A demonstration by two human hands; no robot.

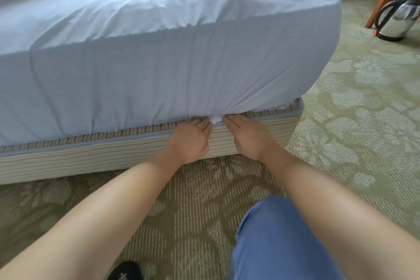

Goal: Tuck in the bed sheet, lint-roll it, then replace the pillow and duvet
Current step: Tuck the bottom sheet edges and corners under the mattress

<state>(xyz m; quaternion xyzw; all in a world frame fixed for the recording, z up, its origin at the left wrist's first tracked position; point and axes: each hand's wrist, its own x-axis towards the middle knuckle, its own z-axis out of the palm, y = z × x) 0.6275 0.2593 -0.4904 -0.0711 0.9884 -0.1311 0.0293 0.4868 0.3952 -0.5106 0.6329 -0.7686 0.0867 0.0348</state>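
The pale blue bed sheet [159, 36] is drawn over the mattress, and its lower hem is being pushed into the seam above the striped bed base [113, 152], close to the rounded foot corner. The left hand [188, 138] is pressed to that seam with its fingers bent, seemingly pinching a fold, though the fingertips are hidden. The right hand [245, 134] is laid flat, fingers straight and together, beside a small tuft of fabric [216, 118] not yet tucked. If that tuft is left bunched, a lump could be trapped and the hem could creep out again; if it is pulled too hard, the creases fanning toward the corner could deepen. The cloth is seen as thin and matte, softly wrinkled; the base is ribbed and piped, the carpet [341, 120] looped and patterned. A shiny steel kettle [395, 18] is stood well apart
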